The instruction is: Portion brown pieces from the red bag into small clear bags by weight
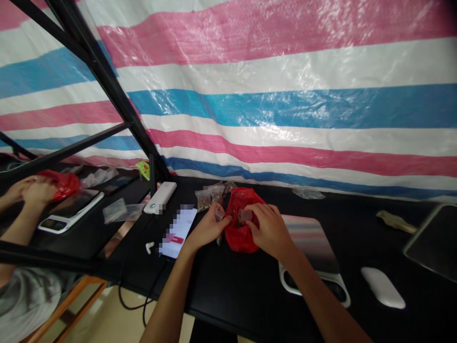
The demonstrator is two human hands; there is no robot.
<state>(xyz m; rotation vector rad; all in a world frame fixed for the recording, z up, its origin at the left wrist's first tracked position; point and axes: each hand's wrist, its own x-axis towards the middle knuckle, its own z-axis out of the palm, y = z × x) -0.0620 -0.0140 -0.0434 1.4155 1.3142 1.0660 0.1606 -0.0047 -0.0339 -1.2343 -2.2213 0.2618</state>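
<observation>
A red plastic bag (241, 240) lies open on the black table between my hands. My right hand (267, 226) pinches a small clear plastic cup (245, 216) over the mouth of this bag. At the bag's left edge, my left hand (210, 224) is closed with a small piece of clear plastic (219, 214) between thumb and fingers, perhaps a little bag. Just behind my left hand rest several small clear bags (210, 194) with brown bits inside. What lies within the red bag is hidden.
A kitchen scale (314, 243) sits right of the bag, partly under my right forearm. Left are a lit phone (177, 233), a white power bank (160, 197) and an earbud (149, 247). A white case (383, 287) lies right. Beyond a black frame (107, 85), another person's hands (34, 190) touch a red bag.
</observation>
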